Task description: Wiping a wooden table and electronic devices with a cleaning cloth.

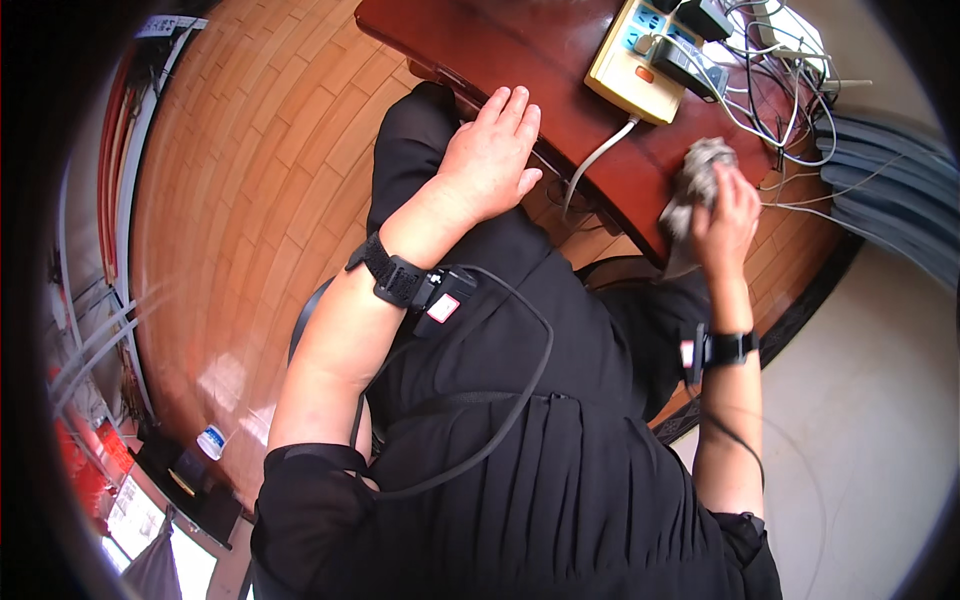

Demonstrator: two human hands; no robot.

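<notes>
My right hand (727,217) holds a crumpled grey cloth (709,169) against the right end of a glossy reddish-brown wooden table (517,45). Part of the cloth hangs past the table's near corner. Flat and empty, my left hand (491,150) lies palm down at the table's front edge, its fingertips over the top and its thumb a little apart. A yellow power strip (630,82) with blue sockets sits on the table between and beyond both hands. Black adapters (686,67) are plugged into it.
Tangled cables (780,112) cover the table's back right. A thick white cord (600,161) drops from the power strip over the front edge. Blue-grey ridged material (885,180) stands right of the table by a pale wall (855,360). A white tub (211,442) lies on the wooden floor (247,150).
</notes>
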